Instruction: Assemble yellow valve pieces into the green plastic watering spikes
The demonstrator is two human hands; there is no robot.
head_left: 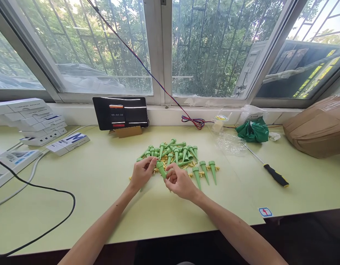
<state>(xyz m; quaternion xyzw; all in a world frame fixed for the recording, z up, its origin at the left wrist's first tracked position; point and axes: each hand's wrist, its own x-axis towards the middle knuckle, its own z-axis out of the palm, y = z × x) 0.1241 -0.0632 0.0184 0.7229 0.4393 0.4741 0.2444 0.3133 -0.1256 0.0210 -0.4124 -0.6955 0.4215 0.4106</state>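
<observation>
A green plant watering spike [161, 169] is tilted between my hands, its wide capped end up and to the left. My right hand [182, 181] pinches it near its lower, narrow end. Beside the cap, my left hand [143, 172] has thumb and forefinger pressed together; what they hold, if anything, is too small to make out. Just behind lies a heap of green spikes [176, 152] mixed with small yellow valves [170, 168]. To the right of my right hand, three spikes fitted with yellow valves [204, 171] lie side by side, tips toward me.
A tablet [120, 114] showing a timer leans on a cardboard stand at the back. White boxes [43, 117] are stacked at left, near a black cable [73, 206]. At right are a screwdriver [276, 175], a green plastic bag [252, 130] and a brown-wrapped package [315, 127].
</observation>
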